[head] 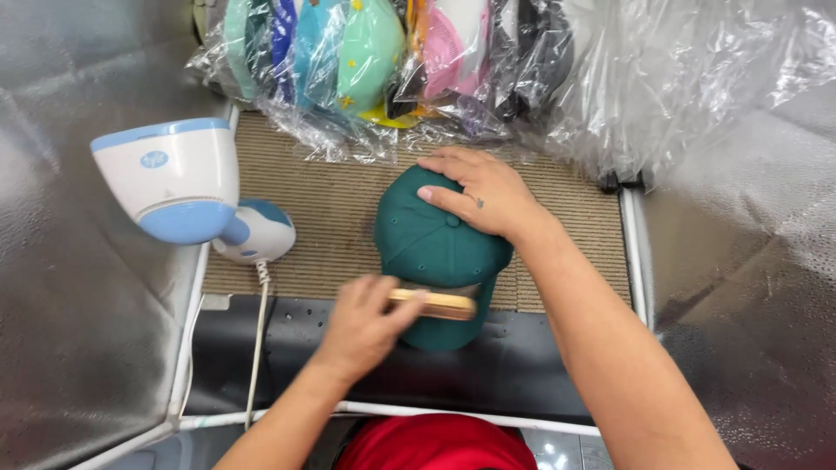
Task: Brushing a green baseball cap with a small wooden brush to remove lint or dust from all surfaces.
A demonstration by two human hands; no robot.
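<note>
Left hand brushing green cap

Left hand: enters from below, forearm angled up and to the right, back of the hand upward, fingers curled shut around what it grips, thumb on top. Right hand: forearm runs in from the lower right, crossing above the left hand's grip; palm down, fingers spread and pressed flat.
</note>
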